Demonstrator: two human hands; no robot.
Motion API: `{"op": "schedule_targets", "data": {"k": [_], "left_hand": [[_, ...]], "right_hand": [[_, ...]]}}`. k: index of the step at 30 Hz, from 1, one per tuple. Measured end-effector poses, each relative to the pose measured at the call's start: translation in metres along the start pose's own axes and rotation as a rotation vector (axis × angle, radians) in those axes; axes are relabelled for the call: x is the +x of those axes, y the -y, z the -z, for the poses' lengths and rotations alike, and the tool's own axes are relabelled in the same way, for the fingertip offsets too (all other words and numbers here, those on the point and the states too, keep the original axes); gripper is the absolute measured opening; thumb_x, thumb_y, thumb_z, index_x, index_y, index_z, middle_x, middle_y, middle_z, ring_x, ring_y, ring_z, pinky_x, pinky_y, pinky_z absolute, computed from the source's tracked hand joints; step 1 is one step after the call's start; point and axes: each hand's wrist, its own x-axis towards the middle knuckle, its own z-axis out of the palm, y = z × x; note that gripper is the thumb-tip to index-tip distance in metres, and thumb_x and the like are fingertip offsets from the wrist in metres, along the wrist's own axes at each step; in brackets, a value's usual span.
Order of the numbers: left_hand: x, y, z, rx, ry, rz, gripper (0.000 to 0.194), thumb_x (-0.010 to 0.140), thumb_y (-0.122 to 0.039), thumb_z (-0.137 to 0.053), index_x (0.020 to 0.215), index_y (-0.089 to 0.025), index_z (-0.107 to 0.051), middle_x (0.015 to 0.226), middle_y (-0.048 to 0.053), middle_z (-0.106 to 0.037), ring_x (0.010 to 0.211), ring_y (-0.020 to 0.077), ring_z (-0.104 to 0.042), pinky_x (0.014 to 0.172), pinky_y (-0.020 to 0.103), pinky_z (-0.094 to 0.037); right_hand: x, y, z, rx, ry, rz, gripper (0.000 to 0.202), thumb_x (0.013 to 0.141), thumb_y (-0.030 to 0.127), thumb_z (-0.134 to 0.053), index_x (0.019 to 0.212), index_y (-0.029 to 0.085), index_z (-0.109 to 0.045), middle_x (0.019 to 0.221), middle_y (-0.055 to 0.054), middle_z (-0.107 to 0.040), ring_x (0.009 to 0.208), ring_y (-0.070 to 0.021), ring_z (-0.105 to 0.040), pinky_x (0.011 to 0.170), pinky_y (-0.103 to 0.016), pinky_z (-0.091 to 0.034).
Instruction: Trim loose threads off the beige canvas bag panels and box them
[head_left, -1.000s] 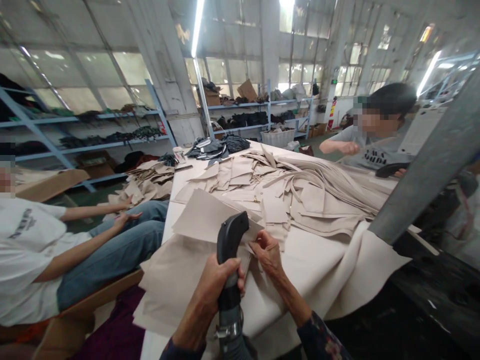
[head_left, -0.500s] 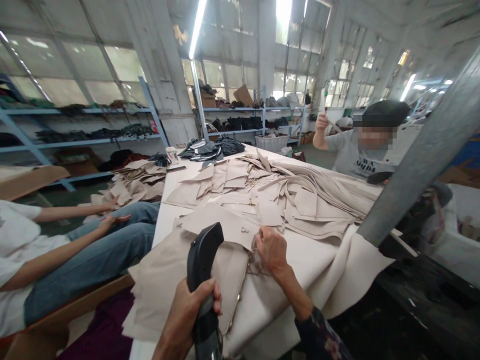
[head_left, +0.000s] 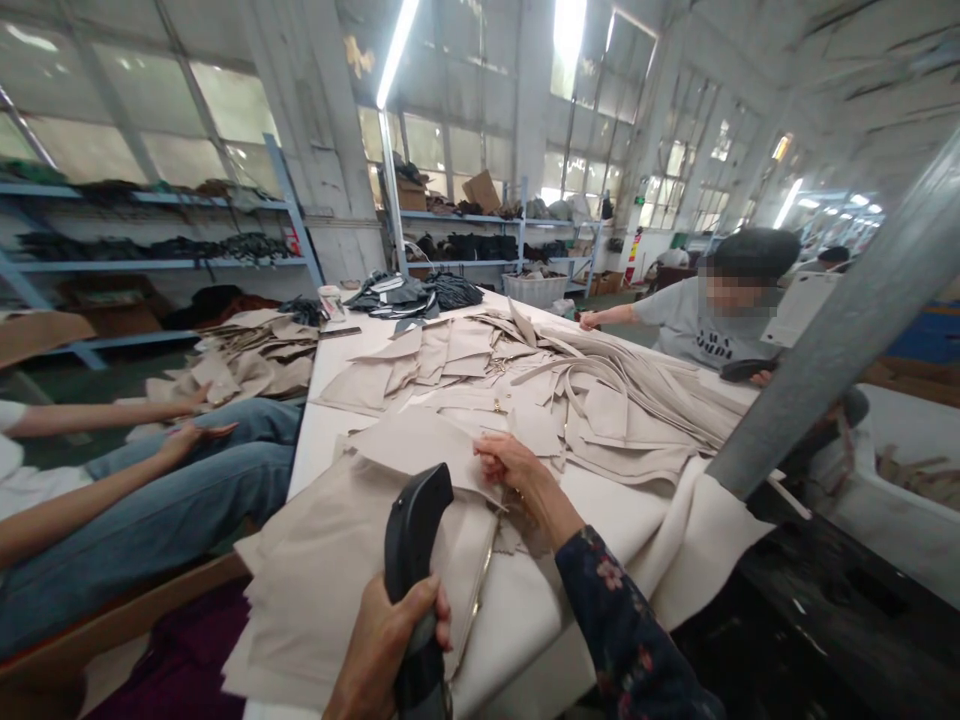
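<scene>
My left hand is wrapped round a black curved handheld tool, whose broad end points up and away from me. Below it lies a stack of beige fabric panels, with brass-coloured hardware along the right edge of an upper piece. My right hand has its fingers curled together over the far edge of the stack, by a beige panel. What lies under or between those fingertips is hidden. Crumpled clear plastic and small metal bits show partly beneath the right wrist.
Beige pieces and long straps cover the far part of the white table. Dark bundles lie at its far end. A metal post slants up on the right. One person sits close on the left; another is across the table.
My right hand has moved left and slightly up, from beside a small metal fitting to over its place. My left hand keeps its grip on the tool. The person across has lowered a raised arm.
</scene>
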Motion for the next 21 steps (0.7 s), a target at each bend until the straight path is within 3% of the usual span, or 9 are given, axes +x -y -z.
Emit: {"op": "schedule_targets", "data": {"k": [3,6,8,11,15,21], "left_hand": [[0.002,0.000,0.000,0.012,-0.010,0.016,0.033,0.065,-0.043,-0.063,0.052,-0.013,-0.055,0.038,0.002,-0.053,0.035,0.0122,-0.049,0.037,0.021,-0.036],[0.005,-0.001,-0.001,0.043,-0.010,0.032,0.032,0.065,-0.042,-0.062,0.052,-0.013,-0.055,0.038,0.003,-0.053,0.034,0.0121,-0.049,0.036,0.020,-0.036],[0.006,-0.004,-0.003,0.065,0.012,0.028,0.032,0.066,-0.041,-0.062,0.053,-0.013,-0.055,0.039,0.003,-0.054,0.035,0.0122,-0.049,0.036,0.020,-0.036],[0.009,-0.009,-0.010,0.077,0.027,0.040,0.030,0.066,-0.040,-0.061,0.053,-0.014,-0.055,0.039,0.003,-0.054,0.034,0.0124,-0.048,0.035,0.021,-0.037],[0.014,-0.015,-0.021,0.118,0.039,0.035,0.029,0.065,-0.038,-0.060,0.052,-0.013,-0.055,0.038,0.003,-0.054,0.033,0.0128,-0.049,0.035,0.022,-0.037],[0.025,-0.016,-0.038,0.170,0.102,0.057,0.025,0.065,-0.033,-0.057,0.050,-0.014,-0.054,0.036,0.003,-0.053,0.033,0.0132,-0.049,0.037,0.024,-0.041]], "right_hand": [[-0.008,0.004,0.012,-0.049,-0.038,-0.023,0.032,0.076,0.049,-0.048,0.066,0.018,-0.053,0.047,0.007,-0.033,0.039,-0.0073,-0.030,0.042,-0.022,-0.034],[-0.023,0.005,0.027,-0.150,-0.180,-0.012,0.034,0.080,0.049,-0.041,0.077,0.018,-0.055,0.049,0.007,-0.034,0.041,-0.0078,-0.029,0.043,-0.021,-0.030],[-0.033,0.002,0.033,-0.249,-0.278,-0.009,0.027,0.076,0.044,-0.049,0.074,0.018,-0.056,0.052,0.005,-0.040,0.046,-0.0089,-0.034,0.046,-0.022,-0.029],[-0.041,-0.004,0.031,-0.383,-0.357,-0.006,0.016,0.061,0.029,-0.065,0.065,0.018,-0.056,0.058,0.002,-0.048,0.059,-0.0117,-0.042,0.054,-0.023,-0.029],[-0.041,-0.010,0.026,-0.432,-0.349,-0.013,0.016,0.051,0.018,-0.067,0.058,0.017,-0.052,0.058,0.003,-0.049,0.060,-0.0118,-0.043,0.054,-0.022,-0.028],[-0.049,-0.018,0.031,-0.277,-0.233,0.064,0.012,0.059,0.021,-0.061,0.062,0.016,-0.051,0.055,0.005,-0.047,0.053,-0.0094,-0.041,0.049,-0.020,-0.029]]}}
